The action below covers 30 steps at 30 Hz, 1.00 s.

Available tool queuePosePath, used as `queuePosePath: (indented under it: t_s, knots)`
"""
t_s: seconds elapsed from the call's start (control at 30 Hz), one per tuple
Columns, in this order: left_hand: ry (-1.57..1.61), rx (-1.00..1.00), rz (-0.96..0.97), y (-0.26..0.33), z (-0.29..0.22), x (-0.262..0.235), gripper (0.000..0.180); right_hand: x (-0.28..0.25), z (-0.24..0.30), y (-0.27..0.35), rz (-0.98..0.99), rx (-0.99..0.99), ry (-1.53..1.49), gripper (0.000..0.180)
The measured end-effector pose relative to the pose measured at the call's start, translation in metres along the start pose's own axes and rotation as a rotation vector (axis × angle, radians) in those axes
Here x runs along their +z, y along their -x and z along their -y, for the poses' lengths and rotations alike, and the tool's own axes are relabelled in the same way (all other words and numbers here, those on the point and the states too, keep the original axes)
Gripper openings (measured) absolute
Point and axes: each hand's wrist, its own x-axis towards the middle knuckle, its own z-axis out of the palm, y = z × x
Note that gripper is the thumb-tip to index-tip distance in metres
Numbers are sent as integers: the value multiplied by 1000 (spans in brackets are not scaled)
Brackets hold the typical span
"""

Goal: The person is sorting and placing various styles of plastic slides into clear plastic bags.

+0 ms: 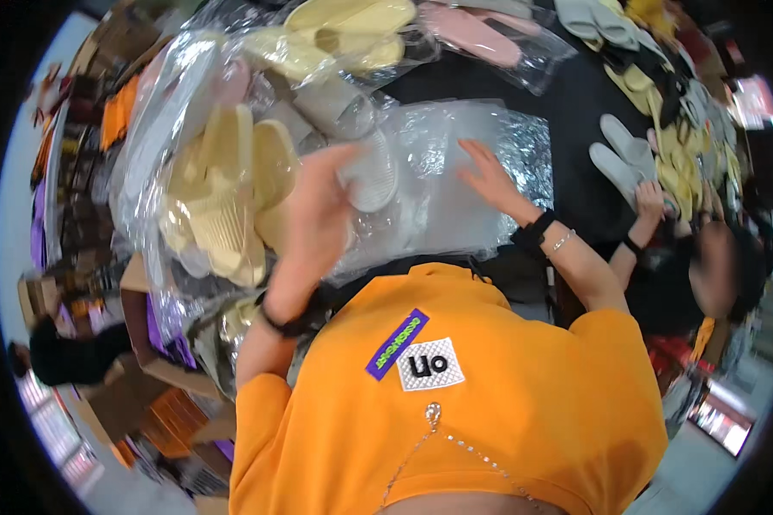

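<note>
On my left I see an open cardboard box [136, 319] with purple packets [167, 336] in it; just beside it a carton [112, 410] holds orange packets [173, 422]; a person in dark clothing [82, 354] is near them; on my right a co-worker in black [661, 292] is beside the worktop [580, 202]; pale floor [133, 489] shows at lower left.

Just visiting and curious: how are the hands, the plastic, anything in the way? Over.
Left hand blurred, near yellow slippers. Right hand open over clear plastic. White slipper at its left.
</note>
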Motion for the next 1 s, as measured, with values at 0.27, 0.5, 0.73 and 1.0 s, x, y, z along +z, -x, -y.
queuePosePath:
  t_s: [0.27, 0.5, 0.73, 1.0]
  knots:
    - [-767, 133, 281, 20, 110, 118, 43, 31, -45, 39, 371, -131, 544, 69]
    - [-987, 139, 469, 38, 124, 66, 45, 26, -48, 38, 416, -121, 508, 71]
    - [-597, -259, 156, 40, 142, 57, 66, 12, -49, 44, 392, -85, 485, 71]
    - [-387, -719, 35, 6, 142, 65, 92, 22, -11, 11, 264, 51, 500, 71]
